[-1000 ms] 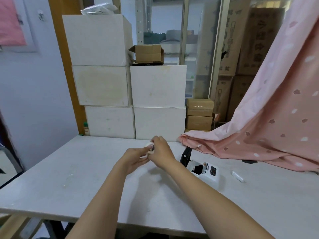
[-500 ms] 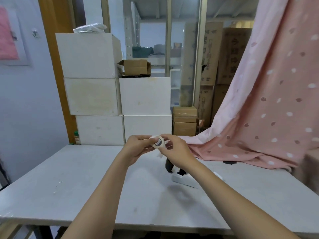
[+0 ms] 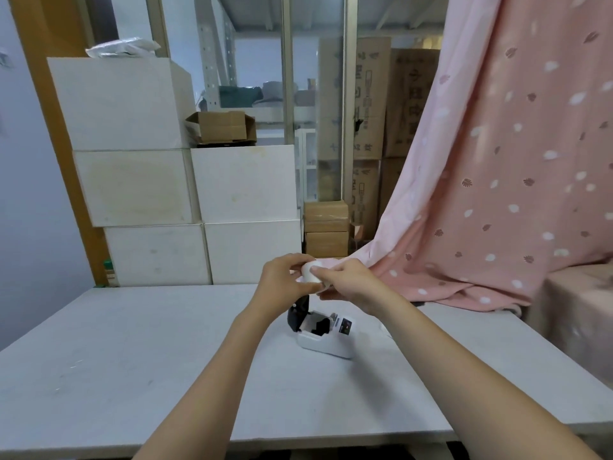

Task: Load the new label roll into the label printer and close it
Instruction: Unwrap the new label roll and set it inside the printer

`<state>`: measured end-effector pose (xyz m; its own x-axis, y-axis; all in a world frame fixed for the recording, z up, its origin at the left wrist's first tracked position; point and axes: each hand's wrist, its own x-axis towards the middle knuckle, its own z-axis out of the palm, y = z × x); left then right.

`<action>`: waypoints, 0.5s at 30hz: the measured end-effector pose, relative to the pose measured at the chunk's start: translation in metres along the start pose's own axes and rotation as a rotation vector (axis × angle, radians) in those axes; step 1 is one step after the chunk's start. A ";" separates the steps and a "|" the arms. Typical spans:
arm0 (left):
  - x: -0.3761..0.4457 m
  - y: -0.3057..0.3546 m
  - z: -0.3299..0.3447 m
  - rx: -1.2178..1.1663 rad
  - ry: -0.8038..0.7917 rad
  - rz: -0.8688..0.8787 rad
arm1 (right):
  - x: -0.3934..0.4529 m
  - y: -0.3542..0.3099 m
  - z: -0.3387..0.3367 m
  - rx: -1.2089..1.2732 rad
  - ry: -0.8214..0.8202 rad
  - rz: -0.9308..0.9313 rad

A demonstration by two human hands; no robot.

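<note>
A small white label roll [image 3: 310, 273] is held up in the air between both hands, above the table. My left hand [image 3: 282, 277] grips it from the left and my right hand [image 3: 348, 282] pinches it from the right. Below the hands, the white label printer [image 3: 326, 336] lies on the grey table [image 3: 132, 360]. Its dark lid [image 3: 297, 312] stands open on the left side, and the roll compartment is exposed.
Stacked white boxes [image 3: 199, 194] stand behind the table's far edge. A pink patterned cloth [image 3: 497, 194] hangs at the right and drapes onto the table's far right corner. A small white object [image 3: 383, 327] lies right of the printer, mostly behind my right arm.
Both hands have stayed together on the roll and turned it; its end face was toward me half a second ago, its side now. The camera view has tilted up and shifted.
</note>
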<state>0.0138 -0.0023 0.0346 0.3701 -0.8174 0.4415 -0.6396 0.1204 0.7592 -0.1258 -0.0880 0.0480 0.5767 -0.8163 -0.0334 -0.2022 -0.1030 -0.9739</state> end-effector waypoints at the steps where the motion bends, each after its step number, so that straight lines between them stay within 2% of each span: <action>1: -0.001 0.000 0.002 -0.007 0.001 -0.001 | -0.001 0.001 -0.003 0.059 -0.020 0.027; 7: -0.005 0.000 0.011 0.058 -0.069 0.048 | -0.002 0.012 -0.018 0.250 -0.146 0.171; 10: -0.007 -0.001 0.016 0.082 -0.108 0.058 | -0.001 0.017 -0.021 0.211 -0.191 0.177; 12: -0.010 0.000 0.020 0.161 -0.127 0.093 | -0.002 0.017 -0.021 0.145 -0.173 0.160; 15: -0.009 0.001 0.029 0.260 -0.119 0.162 | -0.001 0.018 -0.016 0.017 -0.052 0.128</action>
<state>-0.0096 -0.0105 0.0176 0.1786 -0.8612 0.4759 -0.8400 0.1184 0.5294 -0.1426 -0.0986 0.0344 0.5874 -0.7914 -0.1690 -0.2634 0.0105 -0.9646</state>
